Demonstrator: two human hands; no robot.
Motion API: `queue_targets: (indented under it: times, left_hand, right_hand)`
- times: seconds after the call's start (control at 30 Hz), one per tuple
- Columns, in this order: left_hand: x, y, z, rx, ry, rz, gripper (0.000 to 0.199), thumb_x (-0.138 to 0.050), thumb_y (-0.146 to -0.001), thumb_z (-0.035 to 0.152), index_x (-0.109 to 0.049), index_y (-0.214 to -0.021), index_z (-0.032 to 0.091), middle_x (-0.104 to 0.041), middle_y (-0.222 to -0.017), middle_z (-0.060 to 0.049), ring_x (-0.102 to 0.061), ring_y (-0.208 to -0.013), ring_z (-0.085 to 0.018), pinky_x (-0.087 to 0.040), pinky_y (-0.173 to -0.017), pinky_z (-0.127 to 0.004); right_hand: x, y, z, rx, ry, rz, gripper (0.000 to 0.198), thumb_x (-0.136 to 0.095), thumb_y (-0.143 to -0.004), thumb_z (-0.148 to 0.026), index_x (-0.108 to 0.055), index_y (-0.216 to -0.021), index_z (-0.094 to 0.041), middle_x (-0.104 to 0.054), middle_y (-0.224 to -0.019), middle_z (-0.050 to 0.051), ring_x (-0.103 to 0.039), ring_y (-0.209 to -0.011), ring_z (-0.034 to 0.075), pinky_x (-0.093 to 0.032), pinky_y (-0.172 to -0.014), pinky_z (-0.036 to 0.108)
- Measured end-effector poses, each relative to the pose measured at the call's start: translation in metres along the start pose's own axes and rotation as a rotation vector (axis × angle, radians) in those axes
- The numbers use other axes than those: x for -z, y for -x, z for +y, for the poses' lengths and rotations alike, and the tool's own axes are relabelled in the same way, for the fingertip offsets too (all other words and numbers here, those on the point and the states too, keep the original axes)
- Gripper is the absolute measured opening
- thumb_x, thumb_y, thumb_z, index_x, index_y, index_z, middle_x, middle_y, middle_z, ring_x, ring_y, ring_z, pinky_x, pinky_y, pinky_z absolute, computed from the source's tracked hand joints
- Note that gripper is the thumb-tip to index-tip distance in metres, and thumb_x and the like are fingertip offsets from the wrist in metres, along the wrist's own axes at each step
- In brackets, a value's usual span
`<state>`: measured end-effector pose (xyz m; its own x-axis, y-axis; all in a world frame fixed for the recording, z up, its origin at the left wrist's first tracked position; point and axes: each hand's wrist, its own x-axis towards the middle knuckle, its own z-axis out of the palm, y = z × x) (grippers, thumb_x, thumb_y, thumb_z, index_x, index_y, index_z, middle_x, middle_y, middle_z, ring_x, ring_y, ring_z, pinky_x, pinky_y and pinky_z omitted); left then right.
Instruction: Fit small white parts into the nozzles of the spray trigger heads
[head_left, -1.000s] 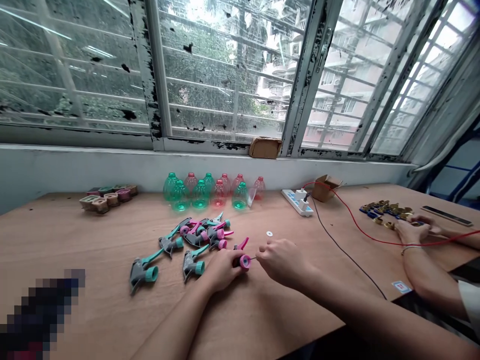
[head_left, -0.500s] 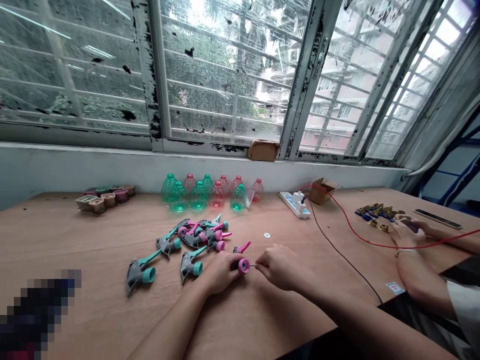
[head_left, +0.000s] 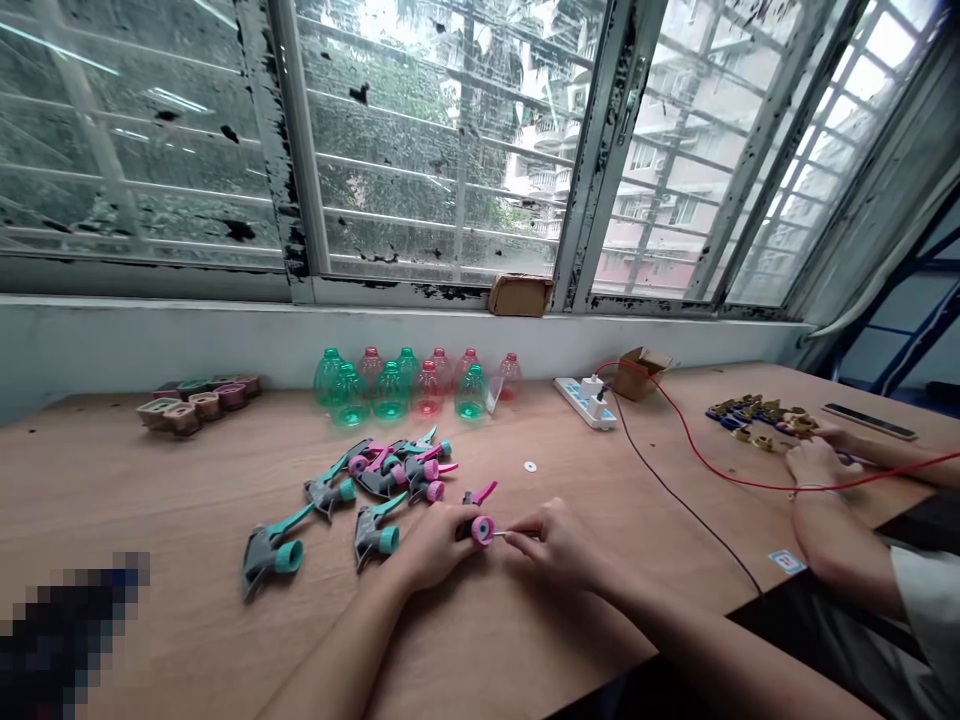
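Observation:
My left hand point(head_left: 437, 545) is closed around a spray trigger head with a pink collar point(head_left: 483, 531), held just above the table with the collar's mouth facing me. In my right hand point(head_left: 559, 545), thumb and fingers pinch a thin pale tube point(head_left: 501, 533). The tube's far end meets the collar's mouth; how deep it sits I cannot tell. Left of my hands lie several loose trigger heads, among them a grey one with a teal collar point(head_left: 274, 560) and another teal one point(head_left: 375, 535). Beyond my hands a small white washer point(head_left: 530, 466) lies flat.
Green bottles point(head_left: 390, 395) and red bottles point(head_left: 428, 390) stand along the wall. To their right are a power strip point(head_left: 585, 402), a cardboard box point(head_left: 637, 374) and a red cable point(head_left: 697, 455). Small containers point(head_left: 199, 405) sit at left. A co-worker's hands point(head_left: 817, 462) handle brass-coloured parts at right.
The camera view has shifted slightly. My right hand has turned a little and its fingers are more stretched along the tube, which still points at the pink collar. The co-worker's hands moved slightly.

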<state>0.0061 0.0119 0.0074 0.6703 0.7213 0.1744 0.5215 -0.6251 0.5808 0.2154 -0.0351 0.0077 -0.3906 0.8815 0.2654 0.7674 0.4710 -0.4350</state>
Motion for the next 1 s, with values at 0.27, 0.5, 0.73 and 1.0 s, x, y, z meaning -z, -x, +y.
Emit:
queue_targets:
  times: [0.27,0.5,0.73,1.0]
  left_hand:
    - [0.0,-0.004,0.0,0.044,0.066,0.011,0.017,-0.053,-0.078,0.027,-0.065,-0.079,0.015,-0.06,-0.066,0.002,-0.048,-0.06,-0.011,-0.028,-0.054,-0.02]
    - [-0.003,-0.005,-0.002,0.068,0.073,0.055,0.018,-0.057,-0.076,0.031,-0.066,-0.076,0.015,-0.057,-0.063,0.003,-0.044,-0.058,-0.01,-0.025,-0.053,-0.02]
    - [-0.004,-0.005,-0.003,0.087,0.113,0.055,0.017,-0.059,-0.074,0.03,-0.064,-0.072,0.015,-0.052,-0.06,0.004,-0.042,-0.057,-0.01,-0.025,-0.052,-0.02]
    - [-0.003,-0.005,-0.005,0.083,0.147,0.049,0.019,-0.06,-0.074,0.033,-0.061,-0.069,0.015,-0.047,-0.06,0.005,-0.039,-0.058,-0.009,-0.025,-0.052,-0.02]
  right_hand:
    - [0.005,0.005,-0.003,-0.005,0.006,0.059,0.038,-0.045,-0.091,-0.036,-0.071,-0.071,-0.017,-0.064,-0.057,0.003,-0.036,-0.046,0.008,-0.02,-0.05,0.024]
    - [-0.001,0.012,-0.01,-0.08,0.222,0.146,0.037,-0.044,-0.092,-0.038,-0.072,-0.073,-0.022,-0.069,-0.065,0.005,-0.054,-0.056,0.013,-0.022,-0.054,0.026]
    - [0.0,0.01,-0.016,-0.125,0.187,0.165,0.036,-0.045,-0.09,-0.037,-0.071,-0.071,-0.022,-0.068,-0.063,0.004,-0.054,-0.055,0.013,-0.023,-0.053,0.025]
    - [-0.013,0.004,-0.002,-0.121,-0.286,0.143,0.04,-0.047,-0.089,-0.035,-0.068,-0.062,-0.014,-0.053,-0.049,-0.001,-0.038,-0.046,0.008,-0.022,-0.047,0.022]
